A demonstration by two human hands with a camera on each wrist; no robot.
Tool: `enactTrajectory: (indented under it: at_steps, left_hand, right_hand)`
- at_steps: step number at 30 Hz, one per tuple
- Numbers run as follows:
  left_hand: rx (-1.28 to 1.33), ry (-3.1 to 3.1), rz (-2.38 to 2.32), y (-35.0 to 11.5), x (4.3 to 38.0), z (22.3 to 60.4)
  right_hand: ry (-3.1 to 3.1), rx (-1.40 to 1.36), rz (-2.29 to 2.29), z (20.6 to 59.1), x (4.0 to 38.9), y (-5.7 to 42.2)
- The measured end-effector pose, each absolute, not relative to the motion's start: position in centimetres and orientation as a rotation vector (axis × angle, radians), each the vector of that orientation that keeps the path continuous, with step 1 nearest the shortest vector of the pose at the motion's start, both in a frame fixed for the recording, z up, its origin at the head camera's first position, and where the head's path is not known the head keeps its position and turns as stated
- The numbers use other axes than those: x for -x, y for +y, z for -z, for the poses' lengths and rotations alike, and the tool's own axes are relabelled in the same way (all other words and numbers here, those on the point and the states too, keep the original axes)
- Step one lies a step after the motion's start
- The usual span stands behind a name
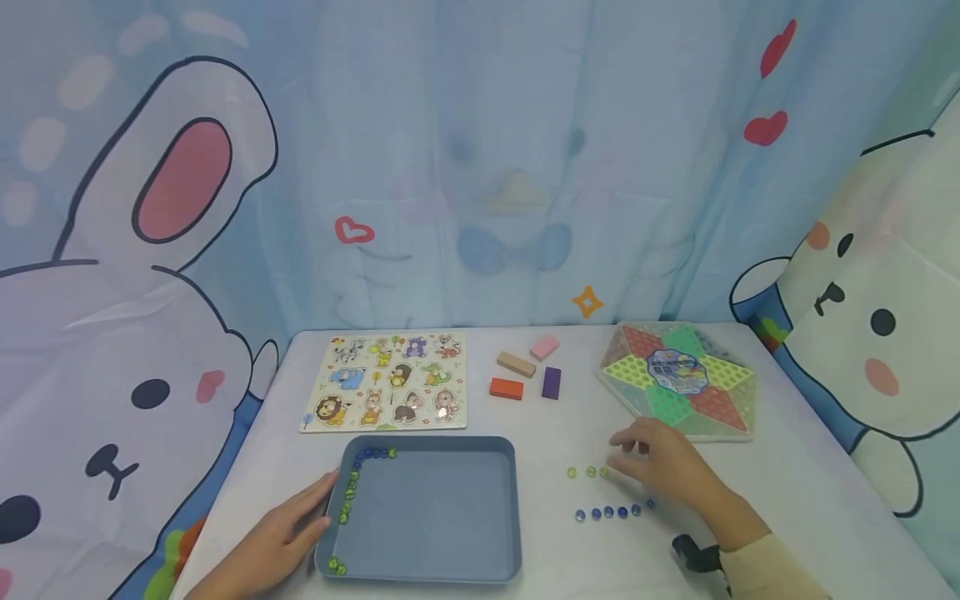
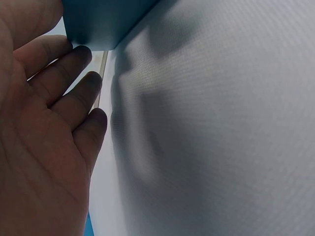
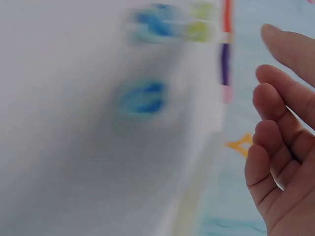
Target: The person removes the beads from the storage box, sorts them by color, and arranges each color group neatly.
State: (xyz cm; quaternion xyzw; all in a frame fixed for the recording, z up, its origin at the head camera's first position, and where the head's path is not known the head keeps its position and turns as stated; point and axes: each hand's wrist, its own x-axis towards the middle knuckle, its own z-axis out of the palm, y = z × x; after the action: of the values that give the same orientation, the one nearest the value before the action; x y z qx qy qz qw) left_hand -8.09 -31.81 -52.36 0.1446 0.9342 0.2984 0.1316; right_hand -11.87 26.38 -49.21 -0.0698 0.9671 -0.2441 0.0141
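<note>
My left hand (image 1: 281, 537) rests at the left rim of a blue-grey tray (image 1: 427, 508), its fingers stretched out along the edge. In the left wrist view, the left hand (image 2: 54, 108) shows relaxed fingers beside the tray's outer wall (image 2: 98, 24). Inside the tray, green marbles (image 1: 349, 493) and blue marbles (image 1: 367, 455) line the left and top sides. My right hand (image 1: 663, 462) hovers above the table near a short row of green marbles (image 1: 592, 472). Its thumb and fingers are apart; the right hand (image 3: 285, 132) holds nothing. Below lies a row of several blue marbles (image 1: 609, 512).
Behind the tray lies an animal puzzle board (image 1: 390, 383). Four-sided blocks lie mid-table: orange (image 1: 506, 388), tan (image 1: 516, 363), pink (image 1: 544, 347) and purple (image 1: 551, 383). A hexagonal game board (image 1: 678, 379) stands back right. A printed curtain (image 1: 510, 167) hangs behind the table.
</note>
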Motion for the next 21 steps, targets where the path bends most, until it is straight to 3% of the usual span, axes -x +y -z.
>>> enactTrajectory:
  at_steps: [7, 21]
  left_hand:
    - [-0.412, 2.699, -0.867, -31.7, 8.2, 52.3]
    - [-0.411, 2.703, -0.858, -31.6, 8.2, 52.1]
  right_hand:
    - [3.16, 0.438, 0.825, 46.6, 12.2, 23.9]
    - [2.958, 0.927, 0.718, 43.9, 14.6, 8.9]
